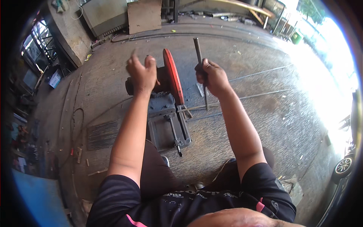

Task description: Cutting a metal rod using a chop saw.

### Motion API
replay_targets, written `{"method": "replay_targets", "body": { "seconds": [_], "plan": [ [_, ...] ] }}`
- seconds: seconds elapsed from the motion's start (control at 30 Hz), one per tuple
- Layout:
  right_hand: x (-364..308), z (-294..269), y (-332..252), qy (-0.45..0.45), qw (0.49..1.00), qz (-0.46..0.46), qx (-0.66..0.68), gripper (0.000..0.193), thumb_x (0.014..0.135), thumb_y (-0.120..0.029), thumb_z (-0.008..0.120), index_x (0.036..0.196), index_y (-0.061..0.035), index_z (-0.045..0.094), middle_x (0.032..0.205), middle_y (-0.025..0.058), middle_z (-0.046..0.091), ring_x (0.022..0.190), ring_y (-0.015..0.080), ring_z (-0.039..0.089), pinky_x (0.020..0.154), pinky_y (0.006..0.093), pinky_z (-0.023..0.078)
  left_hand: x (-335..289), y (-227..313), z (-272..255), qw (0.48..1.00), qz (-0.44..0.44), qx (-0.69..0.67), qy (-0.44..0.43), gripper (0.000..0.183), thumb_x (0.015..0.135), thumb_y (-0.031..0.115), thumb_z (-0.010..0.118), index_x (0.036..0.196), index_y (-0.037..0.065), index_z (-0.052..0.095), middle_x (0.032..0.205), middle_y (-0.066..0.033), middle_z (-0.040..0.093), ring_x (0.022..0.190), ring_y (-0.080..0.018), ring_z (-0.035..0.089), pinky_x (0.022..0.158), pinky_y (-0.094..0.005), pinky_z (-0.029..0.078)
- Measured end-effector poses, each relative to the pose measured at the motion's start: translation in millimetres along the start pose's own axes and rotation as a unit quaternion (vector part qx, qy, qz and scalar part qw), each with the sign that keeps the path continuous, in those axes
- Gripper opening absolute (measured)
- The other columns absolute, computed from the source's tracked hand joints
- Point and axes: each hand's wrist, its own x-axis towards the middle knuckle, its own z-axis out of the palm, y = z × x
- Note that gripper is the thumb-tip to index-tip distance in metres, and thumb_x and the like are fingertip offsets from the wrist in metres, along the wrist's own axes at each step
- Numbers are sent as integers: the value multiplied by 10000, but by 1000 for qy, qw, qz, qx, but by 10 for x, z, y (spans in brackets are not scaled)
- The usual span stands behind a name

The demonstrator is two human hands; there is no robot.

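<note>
A chop saw with a red round blade guard [173, 77] stands on the floor in front of me. Its dark metal base [160, 130] carries a clamp screw [174, 132] on the near side. My left hand [143, 73] is raised over the saw's motor side, left of the guard, with thumb and fingers apart and nothing visible in it; the fingertips are slightly blurred. To the right of the guard, my right hand [213, 77] is closed around a dark metal rod [197, 49]. The rod stands nearly upright, its ends showing above and below the fist.
Long thin metal bars [261, 94] lie on the floor to the right of the saw. A bundle of dark rods [102, 135] lies to its left, near a cable [81, 113]. A cardboard sheet [144, 17] leans at the back. A car wheel [343, 165] shows at the right edge.
</note>
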Motion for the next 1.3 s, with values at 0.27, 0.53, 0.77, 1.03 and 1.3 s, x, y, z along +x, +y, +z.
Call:
{"method": "replay_targets", "body": {
  "seconds": [0.27,0.53,0.77,1.03,1.3],
  "plan": [
    [-762,959,-491,-20,998,25,57,333,1011,-307,393,945,-10,528,727,51,495,605,147,464,575,290,400,-135,1072,-808,854,69,-421,-297,284,951,286,563,1037,26,639,877,-17,655,753,-88,590,850,-255,434],
    [-1269,1022,-173,-106,994,-8,25,368,1018,-315,375,1031,16,533,824,57,556,705,125,525,675,288,442,-285,1131,-1008,878,40,-385,-282,223,889,251,667,927,33,643,749,13,627,737,-51,568,758,-205,400],
    [-1343,911,-42,-84,994,66,29,352,1003,-309,428,1129,4,527,899,44,575,798,104,541,748,285,445,-338,1200,-1033,878,8,-401,-259,247,842,284,723,824,57,627,674,42,606,662,-37,550,773,-208,391],
    [-1268,692,-80,-27,998,56,3,305,998,-280,456,1098,-7,550,806,-8,534,711,82,482,674,235,408,-421,1160,-734,830,1,-465,-308,288,834,301,725,888,29,646,698,22,628,699,-56,590,766,-234,432],
    [-487,-141,-117,162,894,37,-415,317,961,-289,500,1047,-12,627,696,66,544,716,165,546,640,295,412,81,285,-568,912,-99,-262,-298,264,905,250,625,985,-1,638,911,-55,647,832,-124,624,746,-244,484]
  ]
}}
